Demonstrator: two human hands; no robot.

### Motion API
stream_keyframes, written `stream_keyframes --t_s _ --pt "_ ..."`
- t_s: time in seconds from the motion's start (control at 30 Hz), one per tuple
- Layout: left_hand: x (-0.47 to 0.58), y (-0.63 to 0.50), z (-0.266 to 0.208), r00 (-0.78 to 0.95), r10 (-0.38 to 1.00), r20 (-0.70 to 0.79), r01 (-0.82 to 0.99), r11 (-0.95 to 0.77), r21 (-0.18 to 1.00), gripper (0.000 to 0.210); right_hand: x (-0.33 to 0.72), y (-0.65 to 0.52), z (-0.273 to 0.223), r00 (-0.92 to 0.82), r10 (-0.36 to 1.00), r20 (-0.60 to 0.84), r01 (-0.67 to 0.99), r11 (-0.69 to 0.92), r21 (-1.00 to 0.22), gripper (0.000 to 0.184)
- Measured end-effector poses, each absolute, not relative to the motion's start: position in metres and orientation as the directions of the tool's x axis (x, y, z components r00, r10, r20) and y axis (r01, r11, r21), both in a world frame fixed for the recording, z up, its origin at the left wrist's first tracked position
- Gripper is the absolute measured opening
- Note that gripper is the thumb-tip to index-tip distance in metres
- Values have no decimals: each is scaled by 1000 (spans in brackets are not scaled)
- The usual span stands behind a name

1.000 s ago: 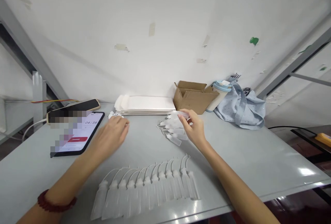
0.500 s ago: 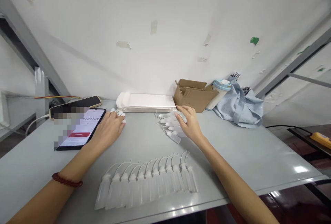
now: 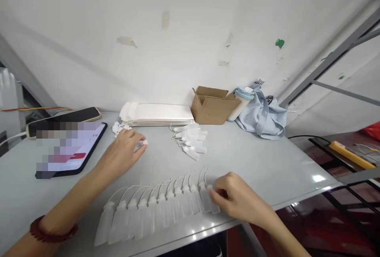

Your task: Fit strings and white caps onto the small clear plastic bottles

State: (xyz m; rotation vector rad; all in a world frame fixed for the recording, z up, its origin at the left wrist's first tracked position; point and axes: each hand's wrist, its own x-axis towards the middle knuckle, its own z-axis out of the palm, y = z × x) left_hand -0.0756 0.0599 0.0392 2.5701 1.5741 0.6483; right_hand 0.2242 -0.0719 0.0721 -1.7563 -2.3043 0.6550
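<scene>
My left hand (image 3: pixel 127 147) is closed, with a small white piece (image 3: pixel 145 142) pinched between thumb and fingertip. Behind it lies a little pile of similar white pieces (image 3: pixel 118 128). A row of translucent plastic squeeze bottles (image 3: pixel 151 213) lies side by side along the table's front, thin tubes or cords curving from their necks. At the row's right end, my right hand (image 3: pixel 236 197) has curled fingers on the last bottle (image 3: pixel 215 207), partly covering it. A heap of smaller translucent bottles (image 3: pixel 191 138) rests farther back.
Flat white cartons (image 3: pixel 160 113) are stacked against the wall beside an open cardboard box (image 3: pixel 213 108). A lidded cup (image 3: pixel 241 102) and a light blue cloth bag (image 3: pixel 263 114) stand right of it. Two phones, one lit (image 3: pixel 86 146) and one dark (image 3: pixel 65 117), lie left.
My right hand has come from the heap at the back to the right end of the front row. My left hand has lifted slightly from the white pile with a piece. The view has shifted right.
</scene>
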Motion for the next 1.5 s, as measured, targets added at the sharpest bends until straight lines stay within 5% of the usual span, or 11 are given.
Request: stream_keyframes --t_s 0.5,0.8,1.0,1.17,1.33,1.5 --pt "-57 47 44 378 893 246 795 -449 408 31 230 -80 60 -77 977 -198 951 12 -307 33" --pt "-49 36 57 311 928 204 736 -371 566 34 230 -65 63 -60 998 -23 824 36 -566 30" --pt "-43 23 77 422 901 -98 439 -108 892 32 206 -45 76 -182 961 207 718 274 -639 26" --pt "-46 23 78 470 876 -113 245 -6 970 29 176 -12 85 -295 890 348 564 456 -689 24" --pt "-52 29 76 274 959 -74 103 47 994 30 159 13 77 -365 884 291 404 432 -806 25" --pt "-56 31 82 233 961 -151 152 117 981 25 168 25 63 -337 934 121 243 211 -947 28"
